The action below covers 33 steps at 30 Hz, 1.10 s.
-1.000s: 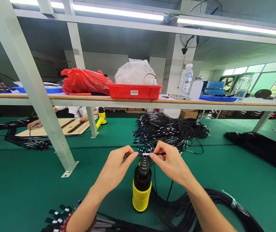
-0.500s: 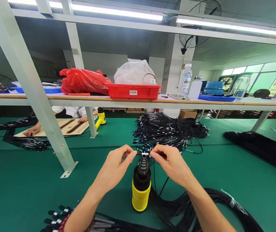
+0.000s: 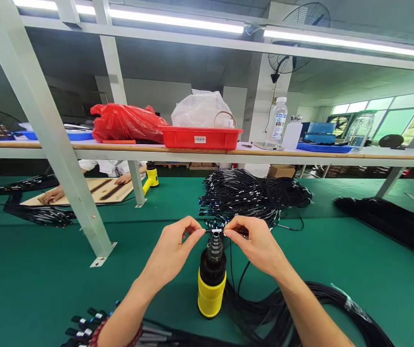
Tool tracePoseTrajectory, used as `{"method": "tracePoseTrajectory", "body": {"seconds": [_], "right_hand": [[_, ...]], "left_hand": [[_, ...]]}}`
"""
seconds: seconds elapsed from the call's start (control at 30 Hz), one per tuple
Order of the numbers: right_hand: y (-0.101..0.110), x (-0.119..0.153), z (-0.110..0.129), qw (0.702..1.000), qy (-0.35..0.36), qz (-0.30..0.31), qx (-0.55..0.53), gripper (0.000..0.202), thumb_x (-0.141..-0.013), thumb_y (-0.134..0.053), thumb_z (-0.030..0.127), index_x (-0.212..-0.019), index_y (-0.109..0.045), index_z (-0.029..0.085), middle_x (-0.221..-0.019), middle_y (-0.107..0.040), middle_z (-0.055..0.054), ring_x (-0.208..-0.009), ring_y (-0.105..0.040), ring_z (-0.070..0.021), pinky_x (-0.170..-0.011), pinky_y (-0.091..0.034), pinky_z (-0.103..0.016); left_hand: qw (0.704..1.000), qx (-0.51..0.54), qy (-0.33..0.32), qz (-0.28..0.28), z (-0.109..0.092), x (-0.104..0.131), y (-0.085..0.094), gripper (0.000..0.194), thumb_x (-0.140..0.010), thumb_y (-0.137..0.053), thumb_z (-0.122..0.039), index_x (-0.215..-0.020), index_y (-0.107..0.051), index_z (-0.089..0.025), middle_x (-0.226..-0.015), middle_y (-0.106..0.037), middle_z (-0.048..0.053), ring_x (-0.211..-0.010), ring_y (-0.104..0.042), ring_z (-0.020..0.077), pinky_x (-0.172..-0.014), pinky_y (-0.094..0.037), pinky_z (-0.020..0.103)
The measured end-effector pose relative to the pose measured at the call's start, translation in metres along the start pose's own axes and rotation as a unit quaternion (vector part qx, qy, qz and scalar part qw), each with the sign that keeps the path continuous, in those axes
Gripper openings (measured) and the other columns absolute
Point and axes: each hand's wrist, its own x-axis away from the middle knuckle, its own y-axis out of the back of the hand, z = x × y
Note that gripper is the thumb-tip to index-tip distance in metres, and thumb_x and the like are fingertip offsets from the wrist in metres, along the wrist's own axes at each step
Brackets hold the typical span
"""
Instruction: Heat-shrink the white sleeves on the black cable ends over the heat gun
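Note:
A thin black cable with a white sleeve (image 3: pixel 216 230) is stretched level between my two hands. My left hand (image 3: pixel 178 246) pinches its left end between thumb and forefinger. On the other side my right hand (image 3: pixel 255 241) pinches it just right of the white part. Directly below, a yellow and black heat gun (image 3: pixel 211 289) stands upright, its ribbed metal nozzle (image 3: pixel 214 248) pointing up at the sleeve. The nozzle tip is very close under the sleeve; whether they touch I cannot tell.
Behind my hands lies a large heap of black cables (image 3: pixel 246 193). Bundled cables (image 3: pixel 323 294) curve at the front right, and more black cables (image 3: pixel 384 217) lie far right. A white post (image 3: pixel 87 212) stands left. A shelf carries a red tray (image 3: pixel 200 139). Across the table a co-worker's hand (image 3: pixel 51 194) rests near a board.
My right hand has shifted very slightly left along the cable. My left hand and the heat gun stay where they were. The co-worker's hand has moved slightly.

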Motion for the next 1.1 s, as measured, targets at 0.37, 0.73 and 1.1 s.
{"method": "tracePoseTrajectory", "body": {"seconds": [0.37, 0.73, 1.1], "right_hand": [[-0.001, 0.0002, -0.0035, 1.0, -0.013, -0.001, -0.014, 0.011, -0.083, -0.06, 0.017, -0.074, -0.067, 0.018, -0.074, -0.069, 0.001, -0.069, -0.06, -0.0139, -0.063, -0.044, -0.023], [0.0045, 0.0048, -0.0024, 0.998, 0.03, 0.022, 0.058, 0.024, -0.092, -0.051, 0.024, -0.075, -0.066, 0.018, -0.066, -0.063, 0.001, -0.06, -0.049, -0.0127, -0.055, -0.034, -0.025], [0.0028, 0.0038, -0.0045, 0.999, 0.016, 0.023, 0.045, 0.027, -0.092, -0.053, 0.026, -0.07, -0.066, 0.019, -0.063, -0.062, 0.003, -0.058, -0.05, -0.0116, -0.054, -0.032, -0.023]], "left_hand": [[1.0, -0.009, -0.014, -0.008, 0.0019, 0.002, -0.0011, 0.017, -0.091, -0.05, -0.038, -0.087, -0.056, -0.023, -0.082, -0.059, -0.003, -0.076, -0.052, 0.0171, -0.067, -0.037, 0.027], [0.999, -0.041, -0.011, 0.004, 0.0042, 0.005, -0.0039, 0.033, -0.095, -0.04, -0.045, -0.078, -0.055, -0.022, -0.079, -0.062, -0.001, -0.076, -0.053, 0.0193, -0.069, -0.036, 0.03], [0.996, -0.081, -0.034, -0.018, 0.0052, 0.0033, -0.0046, 0.034, -0.096, -0.036, -0.042, -0.075, -0.054, -0.023, -0.078, -0.061, 0.0, -0.079, -0.052, 0.0207, -0.075, -0.037, 0.033]]}}
